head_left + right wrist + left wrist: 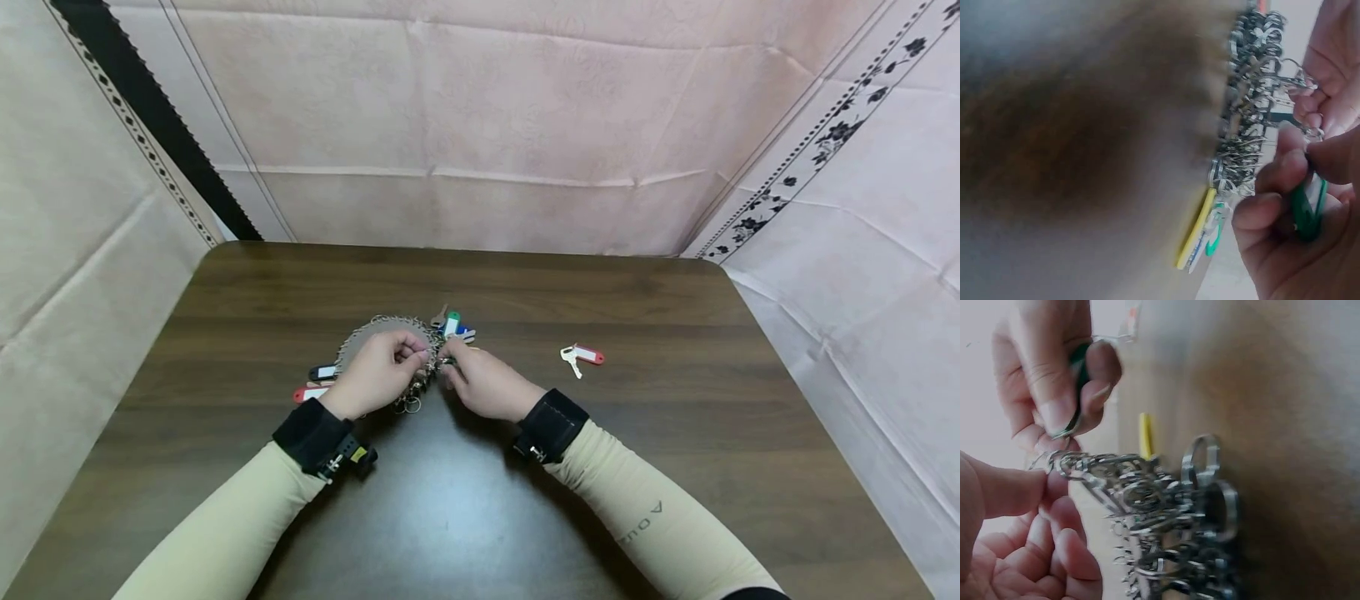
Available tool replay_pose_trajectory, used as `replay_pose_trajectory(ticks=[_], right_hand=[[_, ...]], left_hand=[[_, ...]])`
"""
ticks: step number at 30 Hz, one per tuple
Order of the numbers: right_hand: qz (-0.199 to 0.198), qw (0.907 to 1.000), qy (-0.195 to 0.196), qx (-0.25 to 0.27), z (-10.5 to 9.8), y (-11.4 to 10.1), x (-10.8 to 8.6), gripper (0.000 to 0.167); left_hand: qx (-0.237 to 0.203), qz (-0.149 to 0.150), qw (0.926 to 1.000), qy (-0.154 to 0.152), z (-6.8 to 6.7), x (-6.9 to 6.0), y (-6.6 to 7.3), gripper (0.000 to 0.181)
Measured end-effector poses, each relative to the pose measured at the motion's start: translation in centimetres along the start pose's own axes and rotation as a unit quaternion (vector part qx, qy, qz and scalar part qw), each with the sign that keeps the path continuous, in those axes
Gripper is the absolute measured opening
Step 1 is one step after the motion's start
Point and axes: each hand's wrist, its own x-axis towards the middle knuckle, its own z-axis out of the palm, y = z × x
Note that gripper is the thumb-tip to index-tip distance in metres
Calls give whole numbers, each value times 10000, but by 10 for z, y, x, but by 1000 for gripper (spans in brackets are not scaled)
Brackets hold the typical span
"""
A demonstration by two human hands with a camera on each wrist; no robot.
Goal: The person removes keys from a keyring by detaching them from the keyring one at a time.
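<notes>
One ring [1054, 460], pinched in the left grip [377, 372], seems braced steady; the right grip [489, 385] clasps a green tag [1311, 206].

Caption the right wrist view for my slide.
Right hand grips a green key tag beside a dense row of metal rings.

Held green tag [1301, 215] part-hidden; sleeves [217, 521] cropped

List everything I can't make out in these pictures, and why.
- Head: part of the grey disc, covered by the left grip.
- Head: any writing on the red tag off to the right; too small.
- Right wrist: part of the green tag, behind the right grip.
- Left wrist: the count of metal rings; overlapping, blurred, cut off by the bottom edge.
</notes>
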Motion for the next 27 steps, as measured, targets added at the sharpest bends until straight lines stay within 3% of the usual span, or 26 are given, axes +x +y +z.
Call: replay_pose_trajectory(ticks=[3,10,17,27], right_hand=[[-27,9996,54,272,-4,1,0,8],[17,9939,688,863,-4,7,7,7],[215,9759,854,1996,0,9,9,7],[120,9531,1037,2840,4,10,11,13]], left_hand=[[-11,67,10000,13,-3,0,1,5],[91,195,9995,-244,-7,4,0,4],[80,119,9996,-252,-7,5,-1,3],[-73,-46,9999,-78,-7,7,-1,3]])
